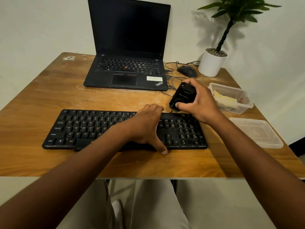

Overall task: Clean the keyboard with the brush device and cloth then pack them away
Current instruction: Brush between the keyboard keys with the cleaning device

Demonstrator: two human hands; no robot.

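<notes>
A wooden table [49,96] fills most of the view. At its far middle stands an open black laptop [127,47], screen dark. Near the front edge lies the black keyboard [82,128], long side running left to right. At the far right corner is a potted plant [212,61] in a white pot. On the right side sit a clear plastic container [244,103] holding a pale yellowish cloth [226,98] and, nearer, its clear lid [257,133] lying flat.

The left hand [146,126] spans the keyboard's right-middle part, fingers curled over the far edge and thumb hooked at the near edge (a steadying grip). The right hand [201,103] grasps the black brush device [183,95], held just beyond the keyboard's far right corner, thumb on its lower end. A dark mouse [187,71] rests beside the pot, its cable trailing toward the laptop.
</notes>
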